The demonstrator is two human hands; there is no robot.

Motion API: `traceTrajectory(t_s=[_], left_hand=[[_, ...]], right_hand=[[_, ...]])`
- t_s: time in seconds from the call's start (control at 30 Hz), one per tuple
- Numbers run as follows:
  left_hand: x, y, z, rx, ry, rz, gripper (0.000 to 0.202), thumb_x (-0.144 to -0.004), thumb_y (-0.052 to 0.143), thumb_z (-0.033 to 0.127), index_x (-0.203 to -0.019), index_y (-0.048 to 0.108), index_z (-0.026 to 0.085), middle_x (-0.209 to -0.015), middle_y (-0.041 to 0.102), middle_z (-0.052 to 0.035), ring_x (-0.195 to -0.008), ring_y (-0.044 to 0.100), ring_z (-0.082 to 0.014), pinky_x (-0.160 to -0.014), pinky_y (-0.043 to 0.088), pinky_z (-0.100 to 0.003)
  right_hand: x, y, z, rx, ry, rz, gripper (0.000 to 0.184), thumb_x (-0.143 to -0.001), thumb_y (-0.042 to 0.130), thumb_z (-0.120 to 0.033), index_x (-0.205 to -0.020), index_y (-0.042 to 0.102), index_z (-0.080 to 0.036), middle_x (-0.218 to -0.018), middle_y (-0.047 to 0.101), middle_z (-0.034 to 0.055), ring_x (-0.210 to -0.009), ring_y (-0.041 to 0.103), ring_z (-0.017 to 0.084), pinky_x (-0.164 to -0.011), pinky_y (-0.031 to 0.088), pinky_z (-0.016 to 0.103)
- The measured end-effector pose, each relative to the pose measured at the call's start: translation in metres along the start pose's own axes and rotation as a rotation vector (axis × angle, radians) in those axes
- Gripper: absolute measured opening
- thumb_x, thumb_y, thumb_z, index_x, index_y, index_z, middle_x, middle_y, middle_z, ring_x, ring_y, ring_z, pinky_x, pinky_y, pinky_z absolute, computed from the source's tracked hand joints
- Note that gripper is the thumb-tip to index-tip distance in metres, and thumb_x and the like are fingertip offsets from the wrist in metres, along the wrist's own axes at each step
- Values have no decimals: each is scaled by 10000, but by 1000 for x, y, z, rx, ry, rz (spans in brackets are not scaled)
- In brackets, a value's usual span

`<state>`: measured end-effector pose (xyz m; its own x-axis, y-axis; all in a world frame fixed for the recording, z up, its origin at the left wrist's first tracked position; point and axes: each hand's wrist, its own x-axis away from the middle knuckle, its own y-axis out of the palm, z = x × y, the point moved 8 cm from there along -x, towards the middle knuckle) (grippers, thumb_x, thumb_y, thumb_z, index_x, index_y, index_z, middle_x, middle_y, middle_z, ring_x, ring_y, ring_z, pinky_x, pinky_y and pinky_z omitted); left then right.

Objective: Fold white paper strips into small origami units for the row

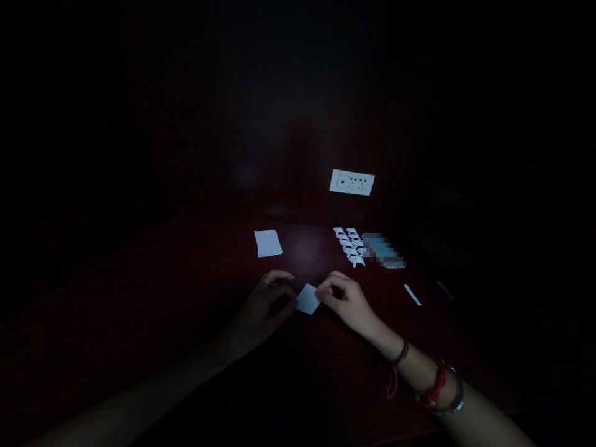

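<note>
A small white square of paper [308, 299] is turned like a diamond between my two hands. My left hand [267, 304], with a ring on one finger, has its thumb and a bent finger closed at the paper's left corner, while its index finger reaches out above. At the right corner, the thumb and fingertips of my right hand [343, 299] pinch the sheet. Beyond my left hand lies a small stack of white paper squares [268, 243]. Two rows of folded white paper pieces [350, 246] lie beyond my right hand.
A phone-like object [384, 250], blurred by pixels, lies beside the folded pieces. Farther right is a narrow white strip [412, 295]. A white wall socket [352, 182] is above the dark red table [209, 273]. The surroundings are very dark.
</note>
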<state>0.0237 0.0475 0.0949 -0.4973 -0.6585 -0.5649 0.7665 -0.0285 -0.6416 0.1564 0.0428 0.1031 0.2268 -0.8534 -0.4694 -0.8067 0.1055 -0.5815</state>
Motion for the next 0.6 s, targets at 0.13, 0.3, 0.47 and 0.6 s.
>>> traceTrajectory(t_s=[0.13, 0.3, 0.47, 0.6], left_hand=[[0, -4, 1, -72, 2, 29, 118, -787, 451, 125, -765, 546, 190, -1086, 414, -26, -1032, 410, -188, -863, 368, -345], [1, -1, 13, -137, 92, 14, 125, -762, 458, 109, -771, 550, 192, -1100, 410, -33, -1075, 361, -213, -889, 349, -381], [0, -2, 14, -103, 74, 9, 116, -764, 457, 110, -757, 541, 190, -1104, 409, -30, -1063, 378, -206, -877, 359, -366], [-1, -4, 8, -25, 12, -15, 114, -778, 450, 121, -758, 537, 194, -1088, 420, -20, -1020, 420, -184, -854, 377, -339]], right_hand=[[3, 0, -12, 52, -95, -21, 72, -735, 531, -156, -789, 576, -170, -768, 497, 14, -718, 478, 116, -642, 393, 236], [5, 1, -23, 121, -163, -58, 106, -780, 489, -181, -854, 564, -189, -828, 505, 25, -786, 477, 132, -726, 378, 273], [5, 4, -22, 159, -149, -70, 104, -799, 434, -133, -749, 519, -165, -761, 499, 22, -734, 460, 127, -697, 362, 265], [3, 3, -11, 117, -84, -50, 121, -789, 426, -117, -697, 490, -161, -721, 472, 12, -684, 448, 115, -633, 360, 233]])
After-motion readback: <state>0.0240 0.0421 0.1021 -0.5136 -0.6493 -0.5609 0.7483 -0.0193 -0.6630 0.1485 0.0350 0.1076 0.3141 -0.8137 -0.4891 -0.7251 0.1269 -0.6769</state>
